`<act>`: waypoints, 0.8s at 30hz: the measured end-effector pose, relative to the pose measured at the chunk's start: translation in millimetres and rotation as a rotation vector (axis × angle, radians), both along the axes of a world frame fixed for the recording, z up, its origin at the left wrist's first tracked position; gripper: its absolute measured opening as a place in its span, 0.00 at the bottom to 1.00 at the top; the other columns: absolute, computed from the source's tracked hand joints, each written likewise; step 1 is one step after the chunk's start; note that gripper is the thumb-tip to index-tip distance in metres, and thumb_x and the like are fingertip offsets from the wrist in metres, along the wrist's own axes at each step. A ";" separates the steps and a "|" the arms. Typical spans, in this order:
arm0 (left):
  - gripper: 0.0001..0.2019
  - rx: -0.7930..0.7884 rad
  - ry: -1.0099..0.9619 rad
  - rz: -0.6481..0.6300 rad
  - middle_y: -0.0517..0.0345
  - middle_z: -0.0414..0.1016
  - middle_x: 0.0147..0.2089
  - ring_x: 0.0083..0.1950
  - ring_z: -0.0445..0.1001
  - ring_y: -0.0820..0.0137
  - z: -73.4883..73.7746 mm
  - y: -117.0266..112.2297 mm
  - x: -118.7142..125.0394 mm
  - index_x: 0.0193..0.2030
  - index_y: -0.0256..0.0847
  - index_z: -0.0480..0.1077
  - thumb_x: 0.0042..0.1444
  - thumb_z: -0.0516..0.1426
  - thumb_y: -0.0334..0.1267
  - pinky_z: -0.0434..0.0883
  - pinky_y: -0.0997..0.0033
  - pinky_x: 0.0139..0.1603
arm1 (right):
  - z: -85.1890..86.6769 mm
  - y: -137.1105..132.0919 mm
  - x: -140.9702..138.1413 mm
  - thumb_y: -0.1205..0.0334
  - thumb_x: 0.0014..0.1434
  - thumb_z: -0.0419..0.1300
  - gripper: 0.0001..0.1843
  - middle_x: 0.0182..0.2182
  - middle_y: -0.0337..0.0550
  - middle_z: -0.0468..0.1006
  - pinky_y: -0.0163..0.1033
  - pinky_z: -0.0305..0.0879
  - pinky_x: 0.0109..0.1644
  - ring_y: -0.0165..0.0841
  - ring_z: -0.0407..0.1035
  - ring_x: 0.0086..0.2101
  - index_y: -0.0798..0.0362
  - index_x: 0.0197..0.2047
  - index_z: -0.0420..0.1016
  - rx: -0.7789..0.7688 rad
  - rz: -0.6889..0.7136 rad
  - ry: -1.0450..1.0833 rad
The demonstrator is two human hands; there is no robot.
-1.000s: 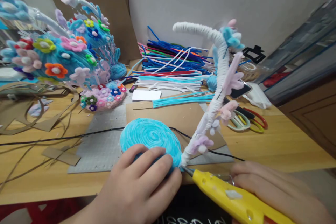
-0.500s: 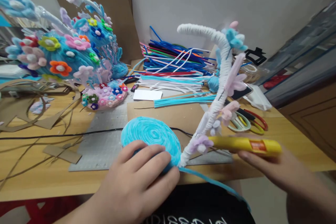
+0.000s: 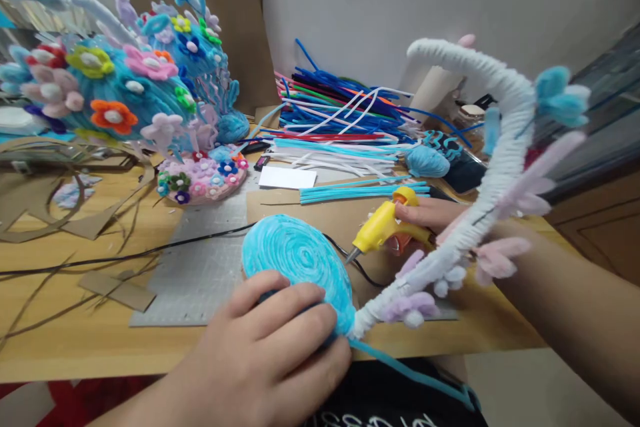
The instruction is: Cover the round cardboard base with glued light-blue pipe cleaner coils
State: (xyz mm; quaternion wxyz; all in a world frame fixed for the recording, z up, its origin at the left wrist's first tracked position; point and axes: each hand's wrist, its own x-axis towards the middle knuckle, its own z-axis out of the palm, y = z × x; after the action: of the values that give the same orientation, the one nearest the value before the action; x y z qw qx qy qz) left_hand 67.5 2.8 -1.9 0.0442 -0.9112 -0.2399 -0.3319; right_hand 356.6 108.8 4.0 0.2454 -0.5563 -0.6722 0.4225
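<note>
My left hand (image 3: 280, 340) is closed over the near side of a blue oval base (image 3: 295, 247), covered in a spiral of fuzzy pipe cleaner. From the base's right end a curved stem (image 3: 507, 140), wrapped in white pipe cleaner, rises and arches over, with pink, lilac and blue flowers along it. A loose blue pipe cleaner (image 3: 410, 373) trails from the joint over my lap. Behind the stem, my right hand (image 3: 433, 212) grips a yellow glue gun (image 3: 375, 227), its metal nozzle pointing down-left close to the base's right edge. The stem partly hides this hand.
Flower-covered blue craft pieces (image 3: 135, 93) stand at the left. A pile of coloured pipe cleaners (image 3: 345, 113) lies at the back. Cardboard scraps (image 3: 117, 290), a grey cutting mat (image 3: 180, 280) and a black cord (image 3: 150, 253) lie on the wooden table.
The glue gun has swung from right of the stem to behind it, its nozzle now near the base. The stem has shifted right and leans further over. My left hand keeps its grip.
</note>
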 end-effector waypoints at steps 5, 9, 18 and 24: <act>0.18 -0.047 0.044 0.006 0.69 0.79 0.40 0.48 0.73 0.74 4.9 0.2 -3.8 0.40 0.48 0.76 0.69 0.45 0.32 0.60 0.69 0.54 | 18.1 12.6 -22.2 0.47 0.54 0.54 0.27 0.22 0.35 0.80 0.27 0.66 0.24 0.27 0.76 0.23 0.67 0.34 0.78 -0.413 0.430 0.130; 0.18 -0.095 0.083 0.040 0.72 0.79 0.40 0.48 0.73 0.76 10.7 -0.6 -4.4 0.40 0.50 0.76 0.69 0.46 0.33 0.62 0.69 0.52 | 21.2 20.9 -36.4 0.50 0.53 0.57 0.24 0.20 0.35 0.80 0.22 0.59 0.20 0.24 0.74 0.21 0.67 0.34 0.78 -0.496 0.552 0.157; 0.20 -0.027 0.084 -0.011 0.74 0.79 0.40 0.48 0.72 0.77 9.6 5.5 -7.1 0.39 0.52 0.76 0.70 0.44 0.32 0.62 0.70 0.51 | 23.3 24.9 -47.5 0.54 0.52 0.60 0.17 0.17 0.27 0.72 0.26 0.64 0.28 0.21 0.67 0.21 0.63 0.28 0.78 -0.496 0.649 0.102; 0.19 -0.097 0.124 0.017 0.75 0.80 0.42 0.50 0.73 0.78 8.7 3.8 -5.8 0.41 0.52 0.76 0.70 0.45 0.33 0.60 0.71 0.55 | 26.7 27.2 -52.0 0.57 0.49 0.65 0.14 0.19 0.32 0.73 0.25 0.60 0.24 0.22 0.65 0.21 0.62 0.27 0.77 -0.495 0.735 0.098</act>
State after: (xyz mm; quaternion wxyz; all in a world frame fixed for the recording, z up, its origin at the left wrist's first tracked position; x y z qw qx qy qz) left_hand 61.7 6.7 6.8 0.0173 -0.9291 -0.2601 -0.2625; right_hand 304.6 136.0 30.7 -0.0302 -0.3017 -0.6913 0.6558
